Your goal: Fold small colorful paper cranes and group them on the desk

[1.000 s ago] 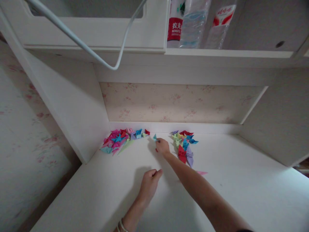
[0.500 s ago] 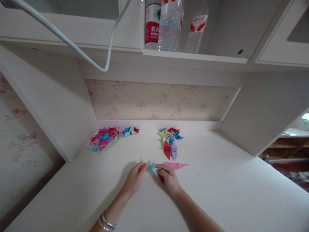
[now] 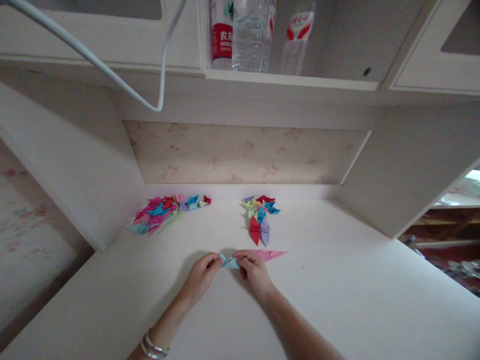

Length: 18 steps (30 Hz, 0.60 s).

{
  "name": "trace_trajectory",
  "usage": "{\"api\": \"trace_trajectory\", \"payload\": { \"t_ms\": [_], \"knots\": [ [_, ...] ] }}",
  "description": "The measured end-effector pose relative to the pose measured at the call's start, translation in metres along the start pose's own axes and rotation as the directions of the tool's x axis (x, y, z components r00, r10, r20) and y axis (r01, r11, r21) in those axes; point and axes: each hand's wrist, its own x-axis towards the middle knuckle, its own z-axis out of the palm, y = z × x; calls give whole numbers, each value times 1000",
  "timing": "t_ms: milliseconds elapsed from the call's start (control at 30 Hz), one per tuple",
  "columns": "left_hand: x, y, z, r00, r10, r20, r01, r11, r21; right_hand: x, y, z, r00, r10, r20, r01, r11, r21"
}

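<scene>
A light-blue folded origami paper (image 3: 231,263) is stretched between my two hands, just above the white tabletop. My left hand (image 3: 202,275) pinches its left tip between thumb and fingers. The right end is gripped by my right hand (image 3: 255,272), whose fingers cover that part. Just behind my right hand lies a flat pink folded paper (image 3: 270,255), its left end partly hidden by the fingers. Farther back, a cluster of small folded paper pieces (image 3: 258,220) in red, purple, blue, yellow and green rests on the table.
A larger heap of colourful folded papers (image 3: 159,212) lies at the back left of the white table (image 3: 337,300). Overhead, a cabinet shelf (image 3: 292,80) holds plastic bottles (image 3: 250,40), and a white bent tube (image 3: 112,75) hangs at upper left. Side panels enclose the table's back.
My left hand now pinches the left tip of the light-blue paper, which has turned from tilted to nearly level. The view has shifted slightly, moving everything a little left.
</scene>
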Motion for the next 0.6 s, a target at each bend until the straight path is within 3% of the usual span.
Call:
{"api": "trace_trajectory", "payload": {
  "t_ms": [267,600],
  "knots": [
    [3,-10,-1,999,-3,44,2,1000,19,5,4,3,996,-48,-80,55,995,82],
    [4,-9,-9,998,-17,-57,16,1000,-11,2,5,3,995,-70,-72,72,997,29]
  ]
}}
